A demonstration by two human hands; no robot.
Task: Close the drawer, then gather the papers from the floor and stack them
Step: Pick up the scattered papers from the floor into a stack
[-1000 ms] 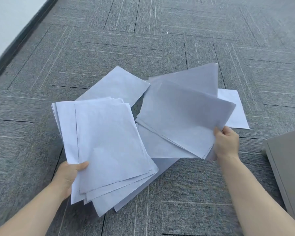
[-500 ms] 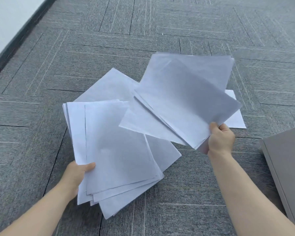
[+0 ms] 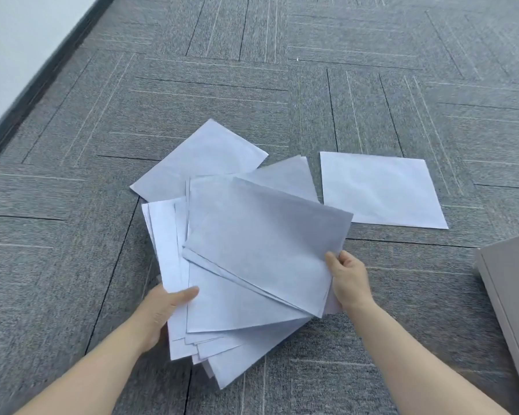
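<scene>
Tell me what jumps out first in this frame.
A messy fan of white papers fills the centre, held over the grey carpet by both hands: the left hand grips its lower left edge, the right hand pinches the right edge. One loose sheet lies flat on the carpet to the right, another pokes out behind the fan.

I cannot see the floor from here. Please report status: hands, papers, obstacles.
Left hand grips stack; right hand grips top sheets. Two sheets left on carpet: one right, one behind. Nothing blocks them.
</scene>
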